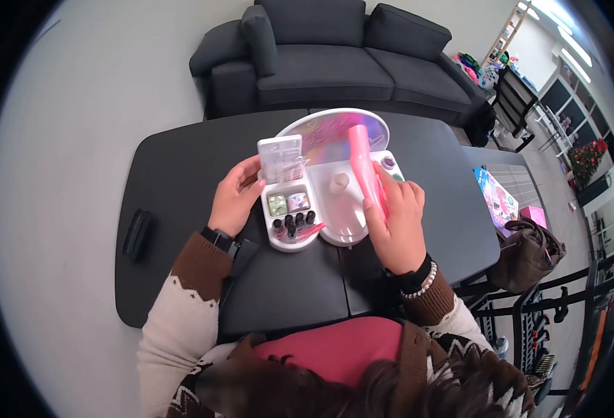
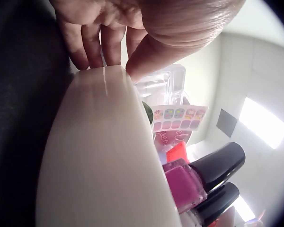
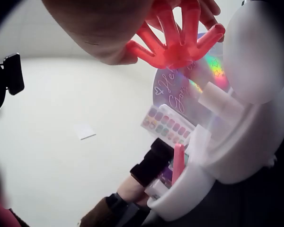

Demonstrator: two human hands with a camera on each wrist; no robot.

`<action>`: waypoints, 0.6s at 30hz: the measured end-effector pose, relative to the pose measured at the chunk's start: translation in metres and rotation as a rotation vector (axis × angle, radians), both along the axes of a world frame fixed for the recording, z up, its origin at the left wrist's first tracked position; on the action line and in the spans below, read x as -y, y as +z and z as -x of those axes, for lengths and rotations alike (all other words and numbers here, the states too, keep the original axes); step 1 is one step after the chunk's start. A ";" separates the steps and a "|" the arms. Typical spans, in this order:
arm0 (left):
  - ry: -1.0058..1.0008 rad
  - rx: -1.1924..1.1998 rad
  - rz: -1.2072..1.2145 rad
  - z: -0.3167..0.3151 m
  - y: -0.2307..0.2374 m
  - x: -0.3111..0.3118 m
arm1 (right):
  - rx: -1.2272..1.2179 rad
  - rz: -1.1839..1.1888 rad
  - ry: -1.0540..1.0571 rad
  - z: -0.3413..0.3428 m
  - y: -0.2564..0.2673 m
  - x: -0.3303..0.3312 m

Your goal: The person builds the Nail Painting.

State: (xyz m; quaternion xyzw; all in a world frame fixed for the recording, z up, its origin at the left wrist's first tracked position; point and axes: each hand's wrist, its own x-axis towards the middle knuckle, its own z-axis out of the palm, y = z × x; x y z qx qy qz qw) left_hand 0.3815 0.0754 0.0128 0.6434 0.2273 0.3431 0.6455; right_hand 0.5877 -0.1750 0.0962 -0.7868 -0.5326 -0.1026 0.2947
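Note:
My right hand (image 1: 399, 226) grips a pink plastic model hand (image 1: 362, 157) above a white nail-kit station (image 1: 335, 212). Its spread fingers (image 3: 168, 28) point toward my palm in the right wrist view. My left hand (image 1: 236, 195) pinches the station's left wall (image 2: 104, 137), thumb inside and fingers outside. Inside that left part stand a clear case (image 1: 279, 155), a nail sticker sheet (image 2: 180, 118), several black-capped polish bottles (image 1: 291, 228) and a pink stick (image 1: 312, 233). A short white peg (image 1: 339, 182) rises from the middle basin. Behind it curves an iridescent lettered board (image 1: 328, 136).
The station sits on a dark table (image 1: 181, 153) with a black case (image 1: 137, 235) at the left. A side table to the right bears a colourful box (image 1: 496, 198) and a brown bag (image 1: 526, 258). A grey sofa (image 1: 328, 70) stands beyond.

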 end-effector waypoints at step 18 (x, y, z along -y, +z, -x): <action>-0.012 0.015 -0.026 -0.001 0.000 -0.003 | 0.224 0.036 -0.089 0.025 -0.016 -0.023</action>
